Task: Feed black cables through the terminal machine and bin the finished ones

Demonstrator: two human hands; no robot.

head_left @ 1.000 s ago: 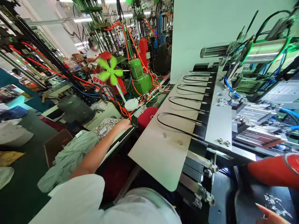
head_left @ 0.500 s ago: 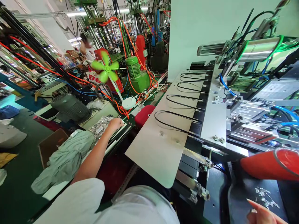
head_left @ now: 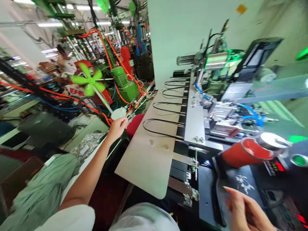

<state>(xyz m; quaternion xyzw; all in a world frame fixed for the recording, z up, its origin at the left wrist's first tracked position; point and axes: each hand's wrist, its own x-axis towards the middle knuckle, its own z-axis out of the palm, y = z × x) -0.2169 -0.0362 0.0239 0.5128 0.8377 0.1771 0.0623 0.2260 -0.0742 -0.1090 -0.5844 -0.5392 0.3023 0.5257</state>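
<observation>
My left hand (head_left: 118,127) is raised at the left of the metal plate, in front of the white fan base (head_left: 118,113). Its fingers are closed together; what they hold, if anything, is too small to make out. At the lower right, my right hand (head_left: 245,210) is over the black tray (head_left: 222,189), near some small clear or silvery pieces (head_left: 244,183). Its thumb and fingers look bent together, partly blurred, and their contents are hidden. Several black cable loops (head_left: 156,128) lie across the beige metal plate (head_left: 144,160), their ends in the machine's dark rail.
A red cylinder (head_left: 243,152) lies tilted beside the black tray. The machine (head_left: 197,122) stands right of the plate. On the left are a green fan (head_left: 89,80), green cloth (head_left: 45,186) and a bag of small parts (head_left: 88,146). A person (head_left: 68,64) is farther back.
The view has turned right, bringing more of the red cylinder and a display into sight. My left hand has lifted away from the bench and moved toward the plate.
</observation>
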